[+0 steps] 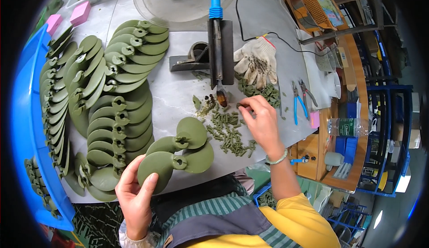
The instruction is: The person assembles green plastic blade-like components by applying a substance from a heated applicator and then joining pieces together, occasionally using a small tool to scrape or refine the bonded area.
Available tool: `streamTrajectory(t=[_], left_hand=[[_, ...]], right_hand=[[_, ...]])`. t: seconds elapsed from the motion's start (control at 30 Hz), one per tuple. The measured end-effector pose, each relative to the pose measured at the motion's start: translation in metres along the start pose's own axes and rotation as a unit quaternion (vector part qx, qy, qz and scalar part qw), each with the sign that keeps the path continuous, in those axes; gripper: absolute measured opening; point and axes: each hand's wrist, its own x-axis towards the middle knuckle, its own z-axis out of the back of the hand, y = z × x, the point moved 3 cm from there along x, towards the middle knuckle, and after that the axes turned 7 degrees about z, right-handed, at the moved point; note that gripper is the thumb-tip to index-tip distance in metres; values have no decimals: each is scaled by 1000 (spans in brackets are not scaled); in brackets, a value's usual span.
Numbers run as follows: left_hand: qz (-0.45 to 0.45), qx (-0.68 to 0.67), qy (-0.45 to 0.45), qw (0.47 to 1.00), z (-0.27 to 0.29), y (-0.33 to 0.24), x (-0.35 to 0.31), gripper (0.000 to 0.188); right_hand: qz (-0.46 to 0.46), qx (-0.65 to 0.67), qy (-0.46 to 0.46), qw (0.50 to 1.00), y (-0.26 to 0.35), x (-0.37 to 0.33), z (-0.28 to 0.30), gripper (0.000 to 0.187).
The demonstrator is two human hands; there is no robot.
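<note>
At left hand (135, 198), propellers (198, 159), one part-hidden

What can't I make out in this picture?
All in the head view:
- What the right hand's grip pinches, if anything: too small and dark.
- Some left hand fingertips: hidden behind the held green blade.
- Part of the green fragment pile: covered by the glove.
- The round grey disc's far part: cut off by the top edge.

Two olive-green, two-bladed propellers (165, 162), overlapping and perhaps touching, are held above the table (288, 127)
</note>
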Motion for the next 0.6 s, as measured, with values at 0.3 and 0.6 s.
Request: streamTrajectory(t=[0.3, 0.6], left_hand=[[-18, -27, 12, 999, -4, -3, 3, 46], [-47, -32, -8, 998, -8, 4, 9, 47]], right_hand=[[48, -65, 26, 996, 6, -2, 10, 11], [-109, 189, 59, 974, 23, 1, 31, 18]])
